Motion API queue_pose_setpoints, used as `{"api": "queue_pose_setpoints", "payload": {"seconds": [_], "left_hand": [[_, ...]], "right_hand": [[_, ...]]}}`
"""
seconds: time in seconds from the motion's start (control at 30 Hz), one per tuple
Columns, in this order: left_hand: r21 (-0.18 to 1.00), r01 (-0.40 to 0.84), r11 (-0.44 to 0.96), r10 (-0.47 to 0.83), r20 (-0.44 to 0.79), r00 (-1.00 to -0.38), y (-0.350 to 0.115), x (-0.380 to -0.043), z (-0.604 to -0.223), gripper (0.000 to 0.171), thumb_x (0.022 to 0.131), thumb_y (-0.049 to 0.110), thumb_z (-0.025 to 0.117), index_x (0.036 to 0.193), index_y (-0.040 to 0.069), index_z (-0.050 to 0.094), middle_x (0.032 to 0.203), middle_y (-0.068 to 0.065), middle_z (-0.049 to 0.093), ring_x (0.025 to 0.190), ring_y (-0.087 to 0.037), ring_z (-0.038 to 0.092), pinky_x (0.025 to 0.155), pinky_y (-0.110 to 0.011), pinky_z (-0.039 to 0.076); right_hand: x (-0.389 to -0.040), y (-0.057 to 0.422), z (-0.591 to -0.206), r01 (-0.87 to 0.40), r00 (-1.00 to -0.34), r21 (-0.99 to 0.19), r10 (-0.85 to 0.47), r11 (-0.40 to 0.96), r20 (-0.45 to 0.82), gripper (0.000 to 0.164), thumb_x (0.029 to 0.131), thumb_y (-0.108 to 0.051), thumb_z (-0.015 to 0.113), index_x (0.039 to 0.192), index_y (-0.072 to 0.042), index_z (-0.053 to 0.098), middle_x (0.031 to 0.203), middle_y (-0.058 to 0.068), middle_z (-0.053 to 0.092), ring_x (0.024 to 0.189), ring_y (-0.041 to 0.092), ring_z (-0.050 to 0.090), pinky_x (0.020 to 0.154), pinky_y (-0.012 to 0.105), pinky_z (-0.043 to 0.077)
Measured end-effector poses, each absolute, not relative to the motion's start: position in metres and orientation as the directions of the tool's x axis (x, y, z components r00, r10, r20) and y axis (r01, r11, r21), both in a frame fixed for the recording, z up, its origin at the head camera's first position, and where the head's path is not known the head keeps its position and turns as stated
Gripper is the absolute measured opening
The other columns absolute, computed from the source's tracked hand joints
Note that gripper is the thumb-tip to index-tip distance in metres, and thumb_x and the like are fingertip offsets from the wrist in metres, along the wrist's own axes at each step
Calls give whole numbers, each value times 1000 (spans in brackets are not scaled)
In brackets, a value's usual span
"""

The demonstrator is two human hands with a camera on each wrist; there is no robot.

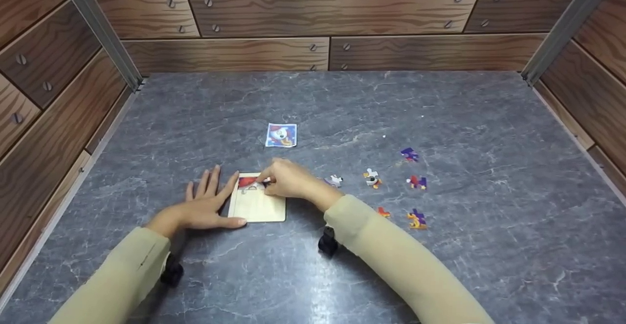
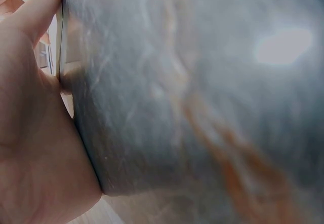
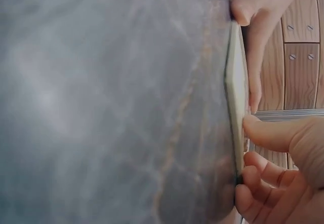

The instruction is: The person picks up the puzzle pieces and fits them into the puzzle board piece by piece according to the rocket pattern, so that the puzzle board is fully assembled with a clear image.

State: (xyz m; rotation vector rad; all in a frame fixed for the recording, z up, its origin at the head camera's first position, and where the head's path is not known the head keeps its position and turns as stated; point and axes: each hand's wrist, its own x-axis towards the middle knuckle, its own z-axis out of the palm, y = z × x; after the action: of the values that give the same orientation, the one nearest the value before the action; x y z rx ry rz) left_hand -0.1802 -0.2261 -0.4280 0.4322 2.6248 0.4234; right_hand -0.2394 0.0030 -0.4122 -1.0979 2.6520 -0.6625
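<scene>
We see a long, plain left sleeve and right sleeve, both pale yellow-green, with a small black thing by each cuff.

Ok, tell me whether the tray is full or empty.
Partly filled: at least one piece sits along the far side of the tray, its near part is bare, and loose pieces lie outside.

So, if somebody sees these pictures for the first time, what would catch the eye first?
Probably the pale tray, with the left hand spread at its left side and the right hand over its upper part. Next, the bright loose puzzle pieces to the right, and the small picture card beyond the tray.
</scene>
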Motion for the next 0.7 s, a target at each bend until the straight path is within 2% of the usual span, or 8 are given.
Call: {"api": "queue_pose_setpoints", "payload": {"seconds": [0.2,0.37,0.5,0.7], "left_hand": [[367,231,901,370,-370,-852,-226,-179,-429,110,74,76,51,150,22,-9,147,-22,-28,132,-42,-25,96,-67,-14],[366,225,903,365,-378,-851,-226,-180,-428,110,75,75,51,150,21,-9,147,-23,-27,132,-42,-25,96,-67,-14],[361,218,907,358,-386,-850,-227,-180,-428,111,74,76,51,150,22,-9,147,-22,-27,132,-42,-25,96,-68,-15],[367,229,902,369,-379,-848,-229,-180,-428,110,74,75,51,150,23,-10,147,-22,-27,132,-42,-25,96,-67,-15]], "right_hand": [[-241,12,-404,-543,-718,-625,-696,561,-2,38,82,-10,70,119,-6,64,85,8,65,72,14,55,63,24,45],[-241,27,-395,-530,-708,-665,-706,526,6,34,84,-14,69,117,-6,65,85,7,66,73,16,58,61,25,46],[-242,41,-391,-504,-706,-696,-709,511,-9,33,85,-14,68,117,-4,64,87,7,66,79,19,61,67,26,49],[-243,64,-389,-457,-737,-723,-676,518,-18,35,86,-15,67,119,-5,63,93,8,65,81,19,62,64,27,49]]}}
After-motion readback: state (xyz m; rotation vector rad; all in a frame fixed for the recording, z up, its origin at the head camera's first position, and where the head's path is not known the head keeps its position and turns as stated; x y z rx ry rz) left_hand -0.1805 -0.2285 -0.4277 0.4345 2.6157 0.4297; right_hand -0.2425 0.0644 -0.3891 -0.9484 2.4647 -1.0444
